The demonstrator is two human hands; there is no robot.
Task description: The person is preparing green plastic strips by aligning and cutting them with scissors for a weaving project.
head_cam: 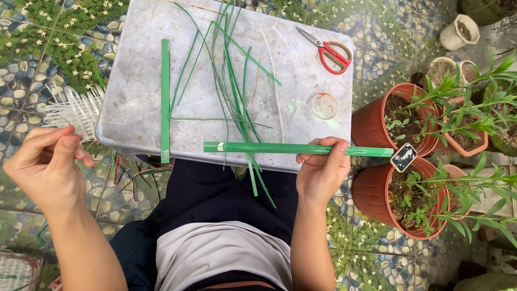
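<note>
Our right hand (321, 171) keeps a closed grip on a flat green strip (280, 147), which lies crosswise at the near edge of the grey table (134, 97) and reaches out past the grip toward the terracotta pots (377, 129). Our left hand (46, 167) is raised off to the far side, well apart from the table, fingers pinched together; we cannot tell whether anything thin sits between them. Beyond the right grip lie loose thin green strands (231, 81), a second flat strip (165, 99) set upright across the table, red-handled scissors (331, 51) and a small round lid (323, 105). We judge the work early: strips are cut and two are laid out, yet nothing is joined or woven.
</note>
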